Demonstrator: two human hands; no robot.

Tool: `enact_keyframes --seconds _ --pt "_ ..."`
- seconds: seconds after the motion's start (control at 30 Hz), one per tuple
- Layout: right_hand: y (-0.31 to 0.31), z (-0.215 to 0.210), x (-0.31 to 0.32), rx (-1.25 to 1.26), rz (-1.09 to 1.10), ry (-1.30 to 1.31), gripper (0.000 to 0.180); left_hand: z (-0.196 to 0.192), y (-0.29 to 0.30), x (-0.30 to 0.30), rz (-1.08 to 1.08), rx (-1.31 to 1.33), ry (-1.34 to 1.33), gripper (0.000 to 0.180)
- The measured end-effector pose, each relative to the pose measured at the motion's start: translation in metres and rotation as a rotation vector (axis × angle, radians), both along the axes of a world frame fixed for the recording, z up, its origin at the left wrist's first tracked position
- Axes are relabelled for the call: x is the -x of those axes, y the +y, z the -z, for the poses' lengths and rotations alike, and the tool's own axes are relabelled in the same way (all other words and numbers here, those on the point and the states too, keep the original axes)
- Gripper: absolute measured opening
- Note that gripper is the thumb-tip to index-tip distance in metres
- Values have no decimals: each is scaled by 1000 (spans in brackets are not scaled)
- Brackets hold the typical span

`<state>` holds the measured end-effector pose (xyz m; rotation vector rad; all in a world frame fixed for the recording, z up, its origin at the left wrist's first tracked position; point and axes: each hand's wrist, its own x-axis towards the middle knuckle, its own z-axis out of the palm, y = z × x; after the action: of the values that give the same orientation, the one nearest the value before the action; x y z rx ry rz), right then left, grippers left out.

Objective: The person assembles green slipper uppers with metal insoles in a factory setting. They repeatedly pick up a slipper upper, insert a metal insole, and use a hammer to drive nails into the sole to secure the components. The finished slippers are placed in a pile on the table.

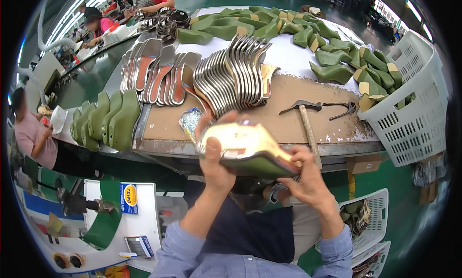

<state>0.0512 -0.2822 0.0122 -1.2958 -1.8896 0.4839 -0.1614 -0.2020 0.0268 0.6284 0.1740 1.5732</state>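
Note:
Held above the bench's front edge is a green shoe last, sole side up, with a shiny insole board lying along it. My left hand wraps around its wider end, thumb on the near edge. Closed on the narrower end at the right is my right hand, fingers and thumb pinching it. Motion blurs the last and the left fingers. Just behind the left hand lies a clear bag of small shiny pieces. Rows of metallic insoles stand on edge beyond the last.
A hammer and pincers lie on the bench at right. Green lasts fill its back; others stand at left. A white basket leans at the right corner. Another person stands far left.

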Motion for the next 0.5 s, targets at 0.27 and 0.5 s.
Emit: enact_keyframes --seconds 0.27,0.5 --pt "1 4 28 53 47 -289 83 28 19 88 -726 -222 1530 29" --pt "-2 6 31 -23 72 -271 81 26 110 104 -340 -133 2136 23"
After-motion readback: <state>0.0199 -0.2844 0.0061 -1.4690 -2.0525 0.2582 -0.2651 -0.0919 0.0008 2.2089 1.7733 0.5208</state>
